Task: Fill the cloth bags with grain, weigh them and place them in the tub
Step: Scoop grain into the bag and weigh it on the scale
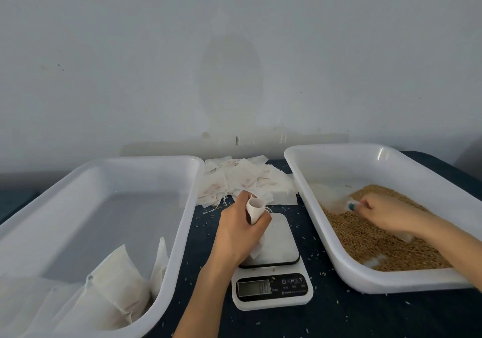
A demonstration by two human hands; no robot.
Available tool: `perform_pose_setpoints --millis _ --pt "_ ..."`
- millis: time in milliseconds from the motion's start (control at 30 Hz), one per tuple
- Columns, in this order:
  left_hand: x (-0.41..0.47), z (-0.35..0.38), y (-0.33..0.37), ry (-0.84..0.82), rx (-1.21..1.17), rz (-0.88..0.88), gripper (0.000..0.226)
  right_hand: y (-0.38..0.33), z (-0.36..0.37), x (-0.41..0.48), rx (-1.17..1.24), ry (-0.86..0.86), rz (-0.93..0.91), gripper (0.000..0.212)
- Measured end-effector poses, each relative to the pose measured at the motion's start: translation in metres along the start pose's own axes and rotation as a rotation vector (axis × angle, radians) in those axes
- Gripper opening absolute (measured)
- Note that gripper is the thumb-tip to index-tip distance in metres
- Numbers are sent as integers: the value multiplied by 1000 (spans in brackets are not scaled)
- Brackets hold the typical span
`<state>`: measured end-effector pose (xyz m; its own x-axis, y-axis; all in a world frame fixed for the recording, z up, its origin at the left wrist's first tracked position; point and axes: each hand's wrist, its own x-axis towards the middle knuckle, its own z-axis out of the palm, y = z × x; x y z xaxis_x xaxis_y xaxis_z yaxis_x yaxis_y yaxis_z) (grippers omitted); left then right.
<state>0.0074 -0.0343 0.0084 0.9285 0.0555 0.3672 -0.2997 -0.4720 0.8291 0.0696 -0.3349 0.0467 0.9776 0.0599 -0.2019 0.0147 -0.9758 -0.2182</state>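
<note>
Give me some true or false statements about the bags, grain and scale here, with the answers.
The left hand holds a cloth bag over the scale. True.
The grain lies in the left tub. False: it is in the right tub.
Filled bags lie in the left tub. True.
The right hand rests on the scale. False: it is in the grain, gripping a clear scoop.
The pile of empty bags lies nearer than the scale. False: it lies behind it.

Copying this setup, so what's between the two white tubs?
In the head view: a digital scale at the front, a pile of empty cloth bags behind it, and the left hand holding one bag over the scale.
</note>
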Motion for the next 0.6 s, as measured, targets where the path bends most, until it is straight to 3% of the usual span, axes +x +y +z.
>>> perform_pose_setpoints --millis 100,233,400,500,600 --pt "0 0 -1 -1 14 1 14 -14 2 3 -160 -19 -12 47" --pt "0 -1 -2 1 25 0 14 -28 -2 5 -304 -7 -18 40" --pt "0 -1 0 -1 30 5 15 -47 -8 -3 -386 -115 14 40" --pt "1 -2 1 15 43 19 15 -61 -21 -20 -441 98 -30 30" --pt "2 0 0 52 35 23 18 -94 -25 -44 -126 421 -300 23"
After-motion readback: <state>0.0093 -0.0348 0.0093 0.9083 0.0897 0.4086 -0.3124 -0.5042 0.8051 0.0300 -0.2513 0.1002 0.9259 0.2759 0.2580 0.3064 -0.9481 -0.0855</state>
